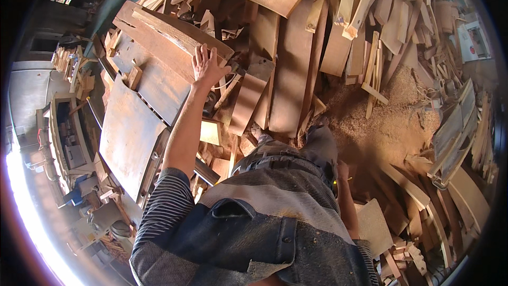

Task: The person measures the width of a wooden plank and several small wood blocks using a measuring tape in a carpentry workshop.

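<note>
My left hand (208, 67) reaches out with its fingers spread on the near end of a thick wooden plank (169, 30). Beneath that plank is a wide reddish-brown board (124, 17), lying along the far edge of a flat machine table (132, 130). A small wood block (134, 77) stands by the slot in the tabletop. My right hand (343, 171) hangs low beside my hip, its fingers mostly hidden. A tiny yellow spot shows next to it, too small to name.
Long wide boards (293, 63) lean in front of my legs. Sawdust (391, 122) covers the floor to the right, with piled offcuts (394, 21) beyond. Curved wood pieces (439, 212) and a square panel (373, 226) lie by my right side. A wooden-framed cabinet (66, 132) is at far left.
</note>
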Motion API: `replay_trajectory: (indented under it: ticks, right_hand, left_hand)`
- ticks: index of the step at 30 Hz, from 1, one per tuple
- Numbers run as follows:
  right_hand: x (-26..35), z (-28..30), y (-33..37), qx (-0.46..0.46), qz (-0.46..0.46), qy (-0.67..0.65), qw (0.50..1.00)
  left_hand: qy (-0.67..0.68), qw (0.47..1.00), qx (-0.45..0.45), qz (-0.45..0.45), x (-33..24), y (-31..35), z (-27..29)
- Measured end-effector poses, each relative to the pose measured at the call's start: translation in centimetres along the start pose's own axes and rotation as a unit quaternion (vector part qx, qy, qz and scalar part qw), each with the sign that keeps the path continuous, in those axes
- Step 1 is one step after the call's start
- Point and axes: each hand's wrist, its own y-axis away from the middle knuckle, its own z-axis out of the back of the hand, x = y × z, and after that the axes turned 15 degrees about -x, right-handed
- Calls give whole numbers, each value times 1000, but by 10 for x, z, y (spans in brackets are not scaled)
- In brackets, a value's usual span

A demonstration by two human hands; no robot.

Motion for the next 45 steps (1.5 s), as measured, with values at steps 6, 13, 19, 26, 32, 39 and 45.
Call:
replay_trajectory:
  ticks: [6,13,19,26,32,39,45]
  right_hand:
    - [-39,-52,21,21,-21,15,999]
    - [-27,-77,73,33,3,3,999]
    - [10,-53,89,27,5,71,997]
    - [-3,-54,97,14,3,62,998]
    - [-18,-60,84,44,-29,87,995]
    - [23,-34,71,83,-3,156,984]
    - [12,-36,60,105,7,180,978]
  left_hand:
    - [-24,997,-62,-27,14,13,-7]
    - [-8,993,-109,-36,6,9,-17]
    - [25,992,-118,-22,21,4,-9]
    - [51,984,-165,-41,45,-7,-10]
    - [41,991,-123,-26,37,-11,-8]
    - [36,994,-103,-17,33,-10,0]
    - [53,996,-66,-7,31,-12,3]
